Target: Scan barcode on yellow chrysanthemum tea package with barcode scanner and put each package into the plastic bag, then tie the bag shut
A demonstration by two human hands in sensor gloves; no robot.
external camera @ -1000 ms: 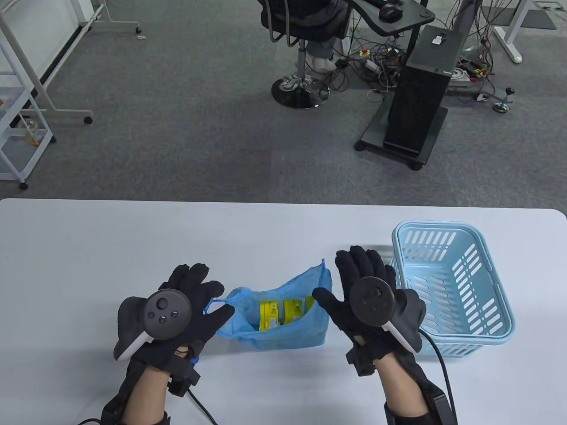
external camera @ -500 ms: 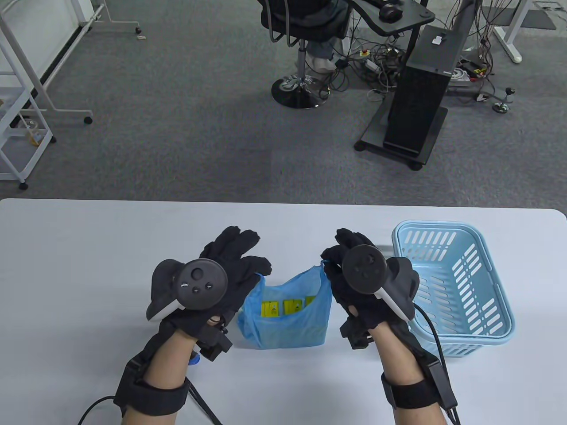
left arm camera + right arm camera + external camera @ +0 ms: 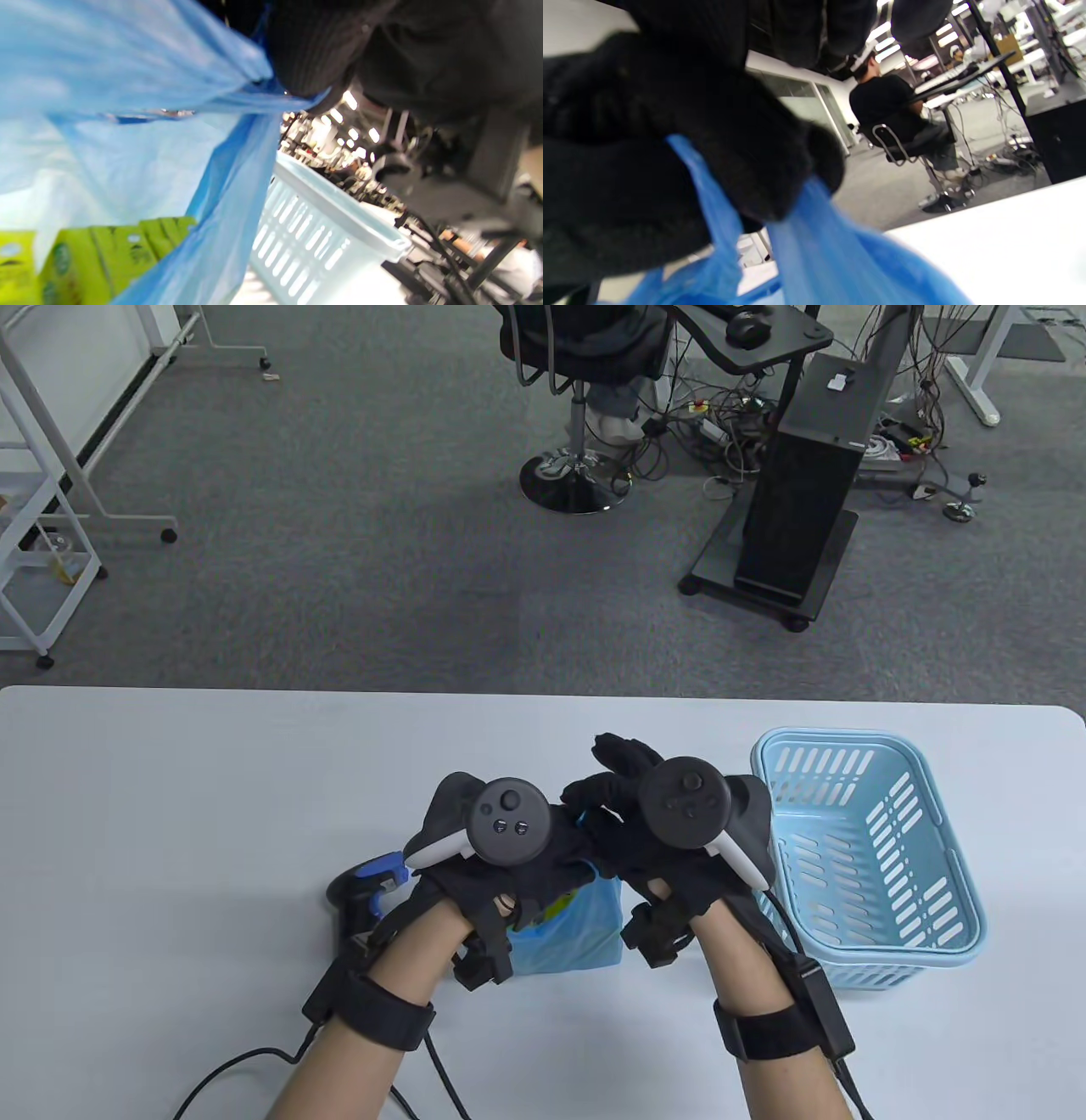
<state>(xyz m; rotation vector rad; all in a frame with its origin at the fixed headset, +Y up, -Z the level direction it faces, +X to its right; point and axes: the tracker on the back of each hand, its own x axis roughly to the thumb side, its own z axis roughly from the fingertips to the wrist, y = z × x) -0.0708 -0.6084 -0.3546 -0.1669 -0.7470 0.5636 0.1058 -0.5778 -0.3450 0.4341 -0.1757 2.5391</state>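
Yellow tea packages (image 3: 106, 250) sit bagged, so we pinch plastic bag (image 3: 577, 937) handles with left hand (image 3: 517, 865) and right hand (image 3: 632, 831) beside basket (image 3: 865, 857), knot untied.

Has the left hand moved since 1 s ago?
Yes. The left hand has moved right, toward the basket, and now meets the right hand over the bag.
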